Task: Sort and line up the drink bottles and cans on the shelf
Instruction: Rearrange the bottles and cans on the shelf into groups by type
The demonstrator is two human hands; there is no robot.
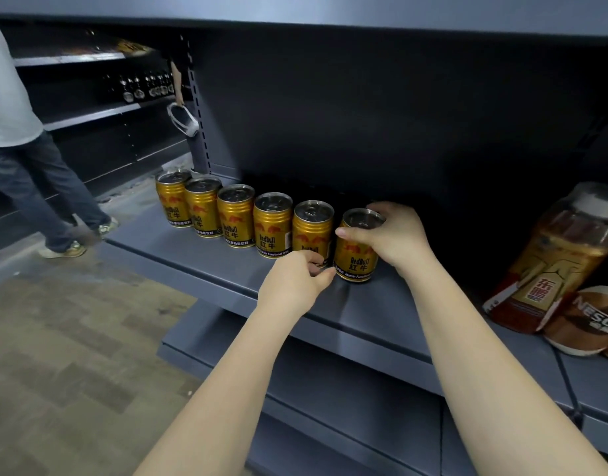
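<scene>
Rightmost can [357, 250] within right hand [388, 233]

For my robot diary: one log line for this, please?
right hand: grips last gold can | left hand: touches can base | row: six cans | shelf

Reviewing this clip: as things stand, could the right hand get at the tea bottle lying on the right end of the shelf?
Probably yes, but not straight away. The right hand grips the top of the rightmost Red Bull can and would have to let go first. Bare shelf lies between it and the tea bottle, with nothing in the way.
</scene>
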